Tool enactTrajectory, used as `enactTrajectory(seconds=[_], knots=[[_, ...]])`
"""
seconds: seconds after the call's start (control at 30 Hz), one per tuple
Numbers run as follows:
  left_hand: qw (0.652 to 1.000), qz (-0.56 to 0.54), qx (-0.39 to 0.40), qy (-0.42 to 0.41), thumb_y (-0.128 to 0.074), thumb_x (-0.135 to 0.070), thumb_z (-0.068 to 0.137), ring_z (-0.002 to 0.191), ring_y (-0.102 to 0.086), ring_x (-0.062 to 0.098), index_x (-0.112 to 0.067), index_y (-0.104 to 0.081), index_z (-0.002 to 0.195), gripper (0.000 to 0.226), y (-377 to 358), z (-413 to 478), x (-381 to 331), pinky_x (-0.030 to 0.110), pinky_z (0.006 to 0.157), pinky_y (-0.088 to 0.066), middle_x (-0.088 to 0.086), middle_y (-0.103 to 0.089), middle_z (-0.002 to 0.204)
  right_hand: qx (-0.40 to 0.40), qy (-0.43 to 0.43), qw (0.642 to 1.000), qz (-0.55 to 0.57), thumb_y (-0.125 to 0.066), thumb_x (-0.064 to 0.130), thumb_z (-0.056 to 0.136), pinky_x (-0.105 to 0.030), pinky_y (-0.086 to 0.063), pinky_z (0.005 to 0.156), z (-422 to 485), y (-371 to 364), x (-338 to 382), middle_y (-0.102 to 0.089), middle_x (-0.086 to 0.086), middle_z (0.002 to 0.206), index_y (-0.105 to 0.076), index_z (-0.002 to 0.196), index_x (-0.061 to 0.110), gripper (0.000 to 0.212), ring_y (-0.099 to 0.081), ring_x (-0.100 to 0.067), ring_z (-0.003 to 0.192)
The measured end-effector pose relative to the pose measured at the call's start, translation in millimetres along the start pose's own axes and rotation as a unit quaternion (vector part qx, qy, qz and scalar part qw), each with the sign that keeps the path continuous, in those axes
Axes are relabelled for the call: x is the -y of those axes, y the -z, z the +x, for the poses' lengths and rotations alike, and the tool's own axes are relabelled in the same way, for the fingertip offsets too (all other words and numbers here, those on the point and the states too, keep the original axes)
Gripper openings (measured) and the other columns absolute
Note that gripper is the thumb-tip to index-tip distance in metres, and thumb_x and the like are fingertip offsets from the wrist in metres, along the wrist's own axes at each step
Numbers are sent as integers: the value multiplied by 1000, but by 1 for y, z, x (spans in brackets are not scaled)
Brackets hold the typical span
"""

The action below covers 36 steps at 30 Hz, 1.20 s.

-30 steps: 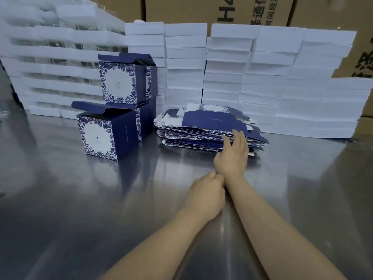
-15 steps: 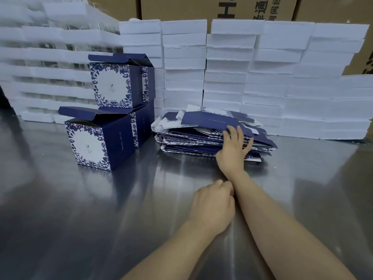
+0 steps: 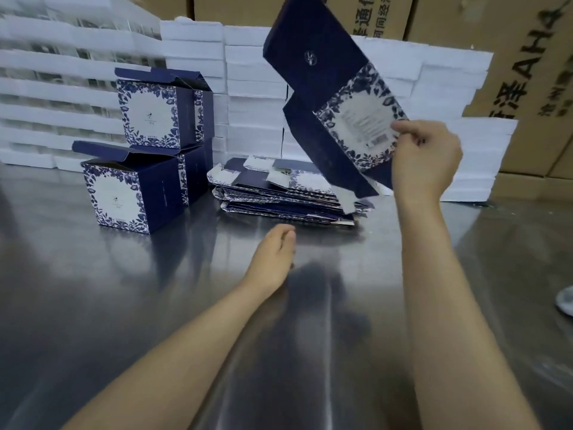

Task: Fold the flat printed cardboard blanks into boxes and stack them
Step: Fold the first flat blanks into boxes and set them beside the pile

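So the flat navy cardboard blank with the blue-and-white floral panel is up in the air now, tilted with its plain navy end pointing up and left. Half a second ago it was lying on top of the pile and the right hand was just pressing on it. Now the right hand has it pinched at the lower right edge, thumb on the printed face, other fingers curled behind, wrist lifted well off the table.

The left hand hasn't really gone anywhere. It's near the front edge of the pile, not touching it, fingers loosely curled with nothing in them, forearm stretched out low over the table.

The pile of remaining flat navy-and-floral blanks sits on the shiny steel table, right under the lifted one. It's a messy stack and I can't count the sheets.

Left of the pile are the folded navy boxes with floral fronts: one in front on the table, one stacked higher behind it, and at least one more under that, so three I can make out, top flaps open.

Behind everything is a wall of white foam trays, then brown shipping cartons with black lettering.
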<state>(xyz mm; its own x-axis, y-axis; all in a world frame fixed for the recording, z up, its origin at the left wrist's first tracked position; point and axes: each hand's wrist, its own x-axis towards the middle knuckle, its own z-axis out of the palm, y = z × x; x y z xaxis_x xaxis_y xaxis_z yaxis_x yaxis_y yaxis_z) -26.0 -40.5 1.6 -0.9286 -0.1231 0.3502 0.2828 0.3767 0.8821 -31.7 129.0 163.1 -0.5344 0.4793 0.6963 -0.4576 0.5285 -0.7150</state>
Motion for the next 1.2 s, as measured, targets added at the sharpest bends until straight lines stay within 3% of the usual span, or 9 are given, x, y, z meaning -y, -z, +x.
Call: enactTrajectory(seconds=[0.13, 0.27, 0.4, 0.57, 0.67, 0.8, 0.93, 1.03, 1.2], knots=[[995, -87, -31, 47, -31, -38, 104, 101, -56, 16, -33, -52, 117, 25, 7, -6, -5, 35, 82, -51, -7, -58, 108, 209, -54, 976, 7, -55, 0, 84, -23, -51, 71, 4, 48, 20, -71, 5, 98, -74, 98, 23, 34, -61, -7, 82], [974, -192, -6, 123, -29, -50, 102, 124, -52, 17, -20, -38, 145, 54, 15, -8, -10, 29, 99, -40, -1, -54, 134, 502, -99, 859, -26, -59, 4, 91, -14, -49, 49, -6, 61, 23, -61, 12, 88, -43, 117, 40, 48, -60, -3, 69], [943, -303, 43, 131, -35, -39, 104, 86, -71, 6, -27, -72, 97, 39, 28, -10, -15, 21, 70, -56, 1, -73, 105, 559, -69, 825, -52, -55, 25, 96, -17, -53, 71, -20, 37, 13, -63, 15, 101, -52, 108, 38, 18, -58, 2, 78], [895, -420, 50, 141, -21, -59, 99, 90, -72, 19, -27, -77, 96, 65, 39, -7, -18, 27, 65, -58, 6, -70, 113, 610, -50, 781, -120, -50, 43, 95, -42, -19, 118, -69, -29, -32, -10, 7, 162, -2, 154, 33, 77, -17, -19, 147], [876, -431, -27, 214, -25, -66, 95, 75, -73, 25, -19, -71, 101, 66, 49, -2, -12, 31, 59, -56, 9, -75, 93, 588, 11, 766, -259, -25, 68, 94, -55, 4, 117, -109, -55, -70, 9, 9, 162, 3, 152, 39, 71, 6, -22, 149], [956, -157, -127, 214, -49, -24, 98, 103, -63, 27, -13, -56, 123, 28, 55, 6, 0, 36, 87, -49, 15, -60, 129, 594, 37, 730, -337, -12, 62, 97, -55, 12, 115, -131, -68, -93, 7, 6, 162, -3, 154, 35, 64, 11, -24, 149], [956, 265, -29, -120, -44, -6, 95, 149, -3, 15, -10, -28, 150, 57, 43, 2, 8, 34, 121, -6, -5, -6, 161, 574, 44, 736, -357, -12, 49, 101, -54, 7, 115, -138, -72, -88, 6, 4, 162, -3, 154, 31, 57, 8, -26, 149], [937, 305, 161, -52, -26, -27, 104, 149, 2, 11, -16, -9, 155, 54, 20, 0, 13, 32, 121, -4, -9, 11, 160, 553, 84, 735, -384, -18, 42, 101, -52, -4, 115, -138, -70, -87, -4, 3, 163, -8, 154, 32, 55, -5, -28, 148], [877, 435, 201, 32, -8, -47, 103, 149, 2, 15, -15, -8, 155, 61, 16, 6, 12, 37, 121, 3, 0, -3, 163, 535, 88, 760, -358, -19, 45, 100, -47, -7, 115, -128, -69, -96, -17, 5, 160, -18, 153, 31, 55, -12, -25, 145]])
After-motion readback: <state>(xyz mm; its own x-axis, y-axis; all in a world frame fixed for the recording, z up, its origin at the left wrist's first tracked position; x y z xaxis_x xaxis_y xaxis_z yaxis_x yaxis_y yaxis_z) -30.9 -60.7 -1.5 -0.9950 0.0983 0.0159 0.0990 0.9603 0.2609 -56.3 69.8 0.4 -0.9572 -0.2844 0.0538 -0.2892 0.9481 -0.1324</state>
